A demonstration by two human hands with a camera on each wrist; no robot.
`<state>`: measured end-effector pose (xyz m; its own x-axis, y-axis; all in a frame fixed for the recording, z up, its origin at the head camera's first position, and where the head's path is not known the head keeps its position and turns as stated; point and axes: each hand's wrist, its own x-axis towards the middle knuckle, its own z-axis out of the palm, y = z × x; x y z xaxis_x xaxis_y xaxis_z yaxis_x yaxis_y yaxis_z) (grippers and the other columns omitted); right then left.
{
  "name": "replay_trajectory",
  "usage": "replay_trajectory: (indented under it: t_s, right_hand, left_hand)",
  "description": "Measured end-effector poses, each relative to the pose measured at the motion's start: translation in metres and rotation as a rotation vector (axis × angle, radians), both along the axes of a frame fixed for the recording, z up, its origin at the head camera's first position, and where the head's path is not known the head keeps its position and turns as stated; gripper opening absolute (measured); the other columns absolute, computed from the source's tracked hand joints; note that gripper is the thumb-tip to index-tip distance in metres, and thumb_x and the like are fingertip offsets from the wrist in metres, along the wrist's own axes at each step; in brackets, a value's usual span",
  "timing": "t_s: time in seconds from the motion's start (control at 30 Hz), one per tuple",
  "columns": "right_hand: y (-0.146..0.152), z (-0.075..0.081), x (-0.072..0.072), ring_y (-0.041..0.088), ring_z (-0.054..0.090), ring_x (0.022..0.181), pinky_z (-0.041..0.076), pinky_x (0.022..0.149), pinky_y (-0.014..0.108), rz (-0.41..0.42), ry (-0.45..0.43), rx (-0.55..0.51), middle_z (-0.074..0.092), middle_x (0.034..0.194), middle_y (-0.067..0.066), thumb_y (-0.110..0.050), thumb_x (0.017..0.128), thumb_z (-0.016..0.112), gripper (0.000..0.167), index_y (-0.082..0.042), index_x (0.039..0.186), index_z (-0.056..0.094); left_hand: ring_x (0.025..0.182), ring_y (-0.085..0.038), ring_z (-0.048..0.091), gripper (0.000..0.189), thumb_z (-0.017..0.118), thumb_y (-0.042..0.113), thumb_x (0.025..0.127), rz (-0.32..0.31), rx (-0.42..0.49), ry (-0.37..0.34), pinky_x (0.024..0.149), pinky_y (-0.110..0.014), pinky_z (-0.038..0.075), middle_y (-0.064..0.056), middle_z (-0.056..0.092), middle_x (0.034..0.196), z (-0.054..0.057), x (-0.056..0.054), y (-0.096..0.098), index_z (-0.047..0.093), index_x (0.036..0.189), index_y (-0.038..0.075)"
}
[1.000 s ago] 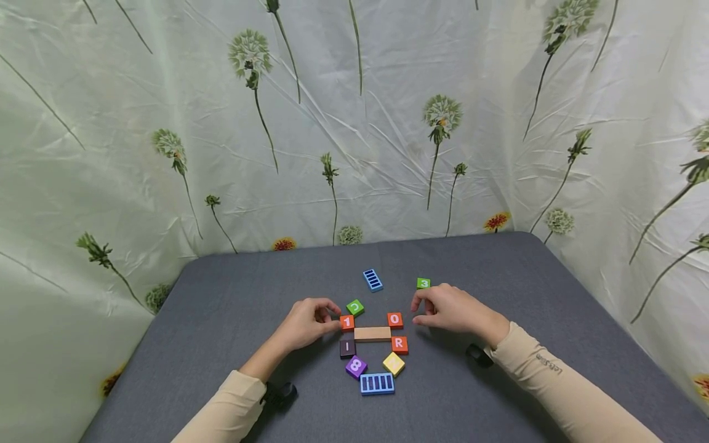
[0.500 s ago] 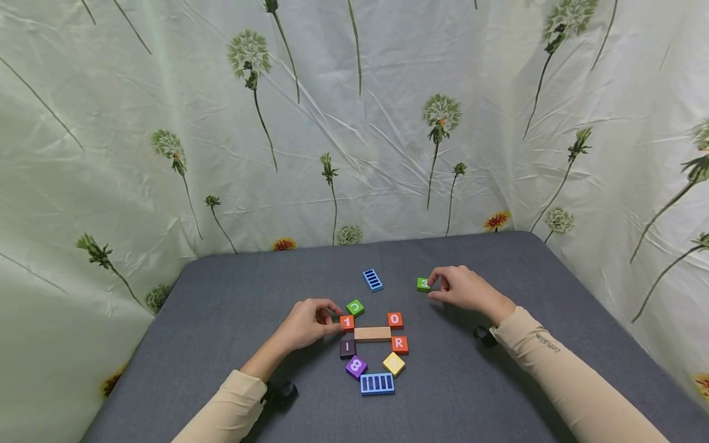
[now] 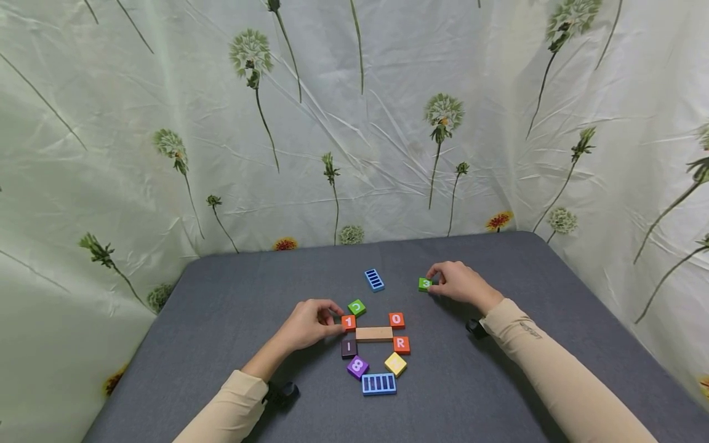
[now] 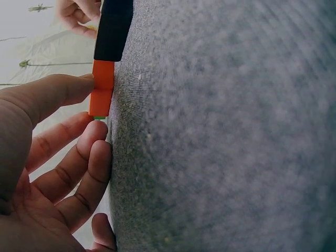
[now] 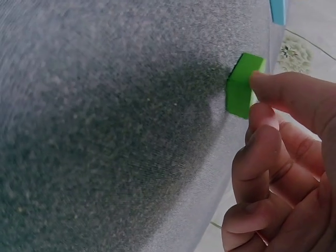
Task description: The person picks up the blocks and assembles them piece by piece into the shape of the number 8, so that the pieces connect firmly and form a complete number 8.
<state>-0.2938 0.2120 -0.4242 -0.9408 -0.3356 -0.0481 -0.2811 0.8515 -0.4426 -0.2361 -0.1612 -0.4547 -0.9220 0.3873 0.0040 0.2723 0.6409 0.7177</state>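
My left hand [image 3: 308, 324] pinches the orange number 1 tile [image 3: 348, 323] between thumb and forefinger. In the left wrist view the orange tile [image 4: 103, 88] stands flush with a dark tile [image 4: 114, 31]. Farther back on the right, my right hand [image 3: 462, 285] holds a green number 3 tile [image 3: 424, 285] at its right side by thumb and fingertip. Seen from the right wrist, the green tile [image 5: 244, 86] rests on or just above the cloth; I cannot tell which. A plain wooden block [image 3: 373, 334] lies right of the orange tile.
Around the wooden block lie a green letter tile [image 3: 357, 307], orange 0 [image 3: 396, 320] and R tiles [image 3: 401, 345], a dark tile [image 3: 349, 349], a purple 8 [image 3: 357, 367], a yellow tile [image 3: 396, 364] and a blue slatted block [image 3: 379, 384]. Another blue slatted block [image 3: 374, 280] lies behind.
My right hand has moved away from beside the 0 tile, back to the green 3 tile, and now pinches it. My left hand stays at the orange 1 tile.
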Motion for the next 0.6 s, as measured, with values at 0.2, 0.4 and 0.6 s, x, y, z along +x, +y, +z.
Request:
replay_trajectory:
  t_s: [0.2,0.4,0.6]
  right_hand:
    - [-0.004,-0.002,-0.001,0.012,0.054,0.064,0.043,0.060,0.029,0.010,0.007,0.016,0.064,0.078,0.001,-0.020,0.098,0.079,0.021,-0.006,0.113,0.075]
    - [-0.010,-0.002,-0.002,0.011,0.053,0.065,0.042,0.061,0.028,0.042,0.017,0.006,0.065,0.079,0.002,-0.017,0.098,0.079,0.020,-0.006,0.115,0.075]
    - [-0.019,0.001,0.000,0.011,0.054,0.066,0.042,0.061,0.028,0.063,0.009,0.021,0.066,0.080,0.002,-0.016,0.099,0.078,0.020,-0.007,0.116,0.075]
  left_hand:
    - [0.066,-0.011,0.054,0.023,0.087,0.013,0.090,0.010,-0.003,0.001,0.057,-0.024,0.043,0.002,0.063,0.078,0.000,0.000,0.000,0.077,0.109,0.009]
    - [0.066,-0.011,0.054,0.022,0.087,0.013,0.090,0.009,-0.005,0.003,0.057,-0.024,0.043,0.002,0.063,0.077,0.000,0.001,0.001,0.077,0.109,0.009]
    - [0.067,-0.011,0.054,0.021,0.087,0.013,0.090,0.003,-0.008,0.004,0.057,-0.024,0.044,0.002,0.063,0.078,0.000,0.001,0.000,0.077,0.109,0.009]
